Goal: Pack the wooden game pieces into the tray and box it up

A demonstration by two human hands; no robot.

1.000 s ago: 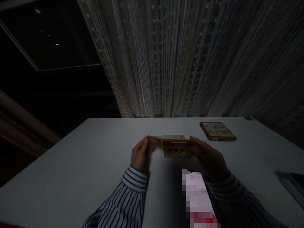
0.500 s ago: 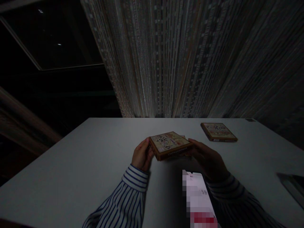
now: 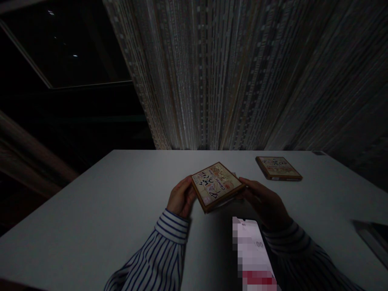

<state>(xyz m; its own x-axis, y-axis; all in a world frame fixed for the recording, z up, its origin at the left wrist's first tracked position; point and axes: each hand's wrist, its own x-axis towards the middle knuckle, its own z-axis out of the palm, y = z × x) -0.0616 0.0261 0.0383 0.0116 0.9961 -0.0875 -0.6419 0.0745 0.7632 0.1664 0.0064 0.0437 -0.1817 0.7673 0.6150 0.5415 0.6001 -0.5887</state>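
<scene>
Between my hands is a flat box [image 3: 216, 184] with a cream, printed top, dark brush-style characters and brown edges. It is held above the table, its top tilted towards me. My left hand [image 3: 182, 197] grips its left corner, thumb at the edge and fingers partly hidden behind. My right hand [image 3: 265, 202] closes on the right corner, with its fingertips largely hidden. A pale piece shows under the box near the right fingers; I cannot make out what it is. Just below the right hand, a lit phone [image 3: 256, 250] lies on the table, its screen partly blurred.
A second, similar flat box [image 3: 279, 167] lies at the back right of the white table [image 3: 91, 210]. At the right edge is a dark, flat object with a pale border [image 3: 371, 238]. A string curtain [image 3: 209, 81] hangs behind the table.
The held box has tilted further, its near corner dropping and its far corner rising, so more of its top faces me. Both hands stay in nearly the same place.
</scene>
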